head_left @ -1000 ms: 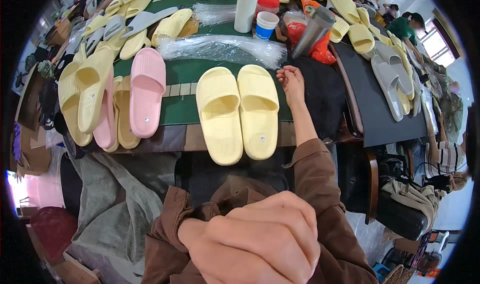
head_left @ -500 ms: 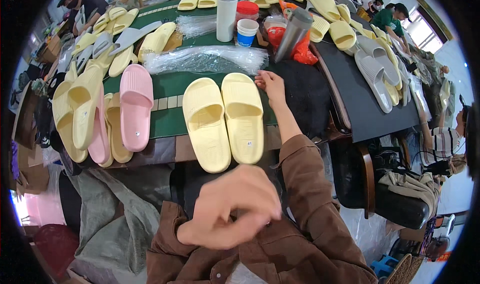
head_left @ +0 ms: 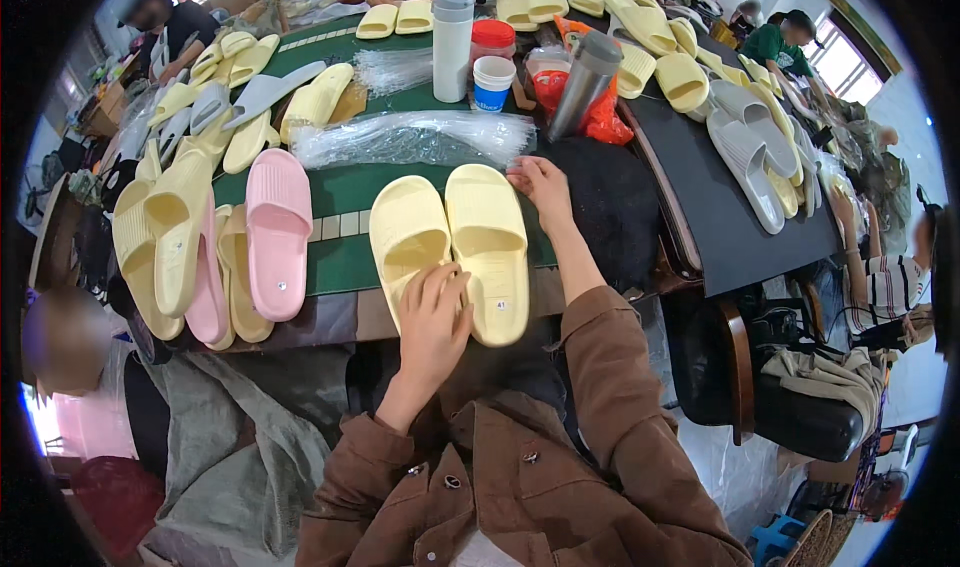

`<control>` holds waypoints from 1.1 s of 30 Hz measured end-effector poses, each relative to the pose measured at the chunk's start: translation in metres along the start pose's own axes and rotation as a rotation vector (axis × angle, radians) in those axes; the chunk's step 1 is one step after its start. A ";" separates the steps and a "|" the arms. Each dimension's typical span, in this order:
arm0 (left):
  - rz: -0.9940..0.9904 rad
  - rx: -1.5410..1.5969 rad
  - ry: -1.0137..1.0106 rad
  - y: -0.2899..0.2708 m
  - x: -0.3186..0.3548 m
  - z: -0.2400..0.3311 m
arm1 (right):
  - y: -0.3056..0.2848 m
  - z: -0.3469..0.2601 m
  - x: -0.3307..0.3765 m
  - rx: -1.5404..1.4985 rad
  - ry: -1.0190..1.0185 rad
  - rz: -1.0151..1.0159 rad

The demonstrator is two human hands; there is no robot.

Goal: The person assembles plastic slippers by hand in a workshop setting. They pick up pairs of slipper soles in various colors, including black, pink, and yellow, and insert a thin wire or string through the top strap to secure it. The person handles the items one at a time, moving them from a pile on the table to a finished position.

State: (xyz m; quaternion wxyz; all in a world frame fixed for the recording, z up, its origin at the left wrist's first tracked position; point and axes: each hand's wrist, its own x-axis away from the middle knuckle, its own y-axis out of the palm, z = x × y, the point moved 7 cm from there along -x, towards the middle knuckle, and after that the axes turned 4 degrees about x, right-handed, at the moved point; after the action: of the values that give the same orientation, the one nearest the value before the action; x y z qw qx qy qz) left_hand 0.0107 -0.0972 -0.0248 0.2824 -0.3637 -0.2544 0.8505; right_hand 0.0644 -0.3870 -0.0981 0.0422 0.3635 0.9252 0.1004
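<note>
A pair of pale yellow slide slippers lies side by side at the table's near edge, soles down and toes away from me. My left hand (head_left: pixel 432 317) rests over the heel half of the left slipper (head_left: pixel 408 212), its fingers bent and slightly apart, touching the footbed. On the right slipper (head_left: pixel 490 237) a small white sticker shows at the heel. Just beyond that slipper's toe, my right hand (head_left: pixel 543 193) has thumb and fingertips pinched together near the right end of a bundle of clear plastic strands (head_left: pixel 420 137). What the pinch holds is too small to make out.
Pink and yellow slippers stand at left, including one pink slipper (head_left: pixel 278 235). A white tumbler (head_left: pixel 453 47), a paper cup (head_left: pixel 493 85) and a steel flask (head_left: pixel 587 85) stand beyond the bundle. Grey slippers (head_left: pixel 745 157) lie on the black table at right. Co-workers sit around.
My left hand has moved forward from in front of my chest onto the left slipper. The right hand stays pinched by the bundle's end. The view has shifted slightly.
</note>
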 end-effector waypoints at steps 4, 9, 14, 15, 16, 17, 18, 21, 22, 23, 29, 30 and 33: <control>-0.016 -0.181 0.051 0.006 0.003 0.006 | 0.003 -0.002 0.005 -0.043 0.032 -0.049; 0.007 -0.193 0.076 0.007 0.004 0.004 | 0.007 -0.012 0.011 -0.042 0.042 -0.116; 0.000 -0.201 0.067 0.005 0.004 0.006 | 0.001 -0.006 0.009 -0.130 0.038 -0.154; -0.004 -0.201 0.066 0.005 0.004 0.007 | 0.000 -0.005 0.008 -0.128 0.032 -0.158; -0.001 -0.202 0.066 0.006 0.003 0.006 | -0.002 -0.004 0.007 -0.117 0.022 -0.153; 0.001 -0.204 0.066 0.007 0.003 0.005 | -0.001 -0.004 0.007 -0.108 0.013 -0.149; 0.003 -0.206 0.066 0.007 0.003 0.005 | -0.002 -0.003 0.007 -0.099 0.004 -0.143; -0.010 -0.212 0.057 0.008 0.004 0.005 | -0.003 -0.007 0.013 -0.045 -0.049 -0.151; -0.012 -0.211 0.058 0.009 0.004 0.006 | -0.007 -0.008 0.016 0.013 -0.050 -0.124; -0.009 -0.215 0.052 0.007 0.005 0.005 | 0.000 -0.017 0.025 0.069 -0.048 -0.107; 0.001 -0.159 0.035 0.006 0.004 0.000 | 0.031 -0.077 0.069 -0.011 -0.244 -0.094; 0.006 -0.140 0.031 0.004 0.004 0.000 | 0.039 -0.090 0.079 -0.052 -0.265 -0.116; 0.125 0.145 -0.008 -0.011 0.000 -0.005 | 0.064 -0.110 0.111 -0.101 -0.242 -0.256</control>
State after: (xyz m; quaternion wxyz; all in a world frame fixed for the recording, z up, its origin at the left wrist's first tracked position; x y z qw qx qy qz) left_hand 0.0175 -0.0878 -0.0207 0.2534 -0.3541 -0.1702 0.8840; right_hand 0.0090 -0.2832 0.0225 0.1839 0.2498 0.9458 0.0958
